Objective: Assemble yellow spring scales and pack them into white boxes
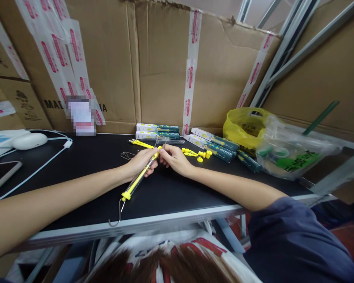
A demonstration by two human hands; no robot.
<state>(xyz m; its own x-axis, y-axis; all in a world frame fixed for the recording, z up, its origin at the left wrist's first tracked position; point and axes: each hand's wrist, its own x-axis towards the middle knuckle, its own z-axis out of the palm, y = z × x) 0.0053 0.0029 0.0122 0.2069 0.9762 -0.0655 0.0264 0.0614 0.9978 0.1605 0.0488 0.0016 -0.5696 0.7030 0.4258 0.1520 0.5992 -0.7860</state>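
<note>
A tubular spring scale, clear with yellow inside, slants toward me with a bent metal hook at its near end. My left hand is closed around its upper part. At the far end my right hand pinches the yellow cap, close to a metal ring or hook that shows above the fingers. What exactly the right fingertips grip is partly hidden. Behind my left hand lie a yellow rod-like part and a wire hook. Several small yellow parts lie right of my right hand.
Printed boxes are stacked at the back, with more boxes to the right. A yellow plastic bag and a clear bag stand at the right. At the left are a phone, a white mouse-shaped object and a cable.
</note>
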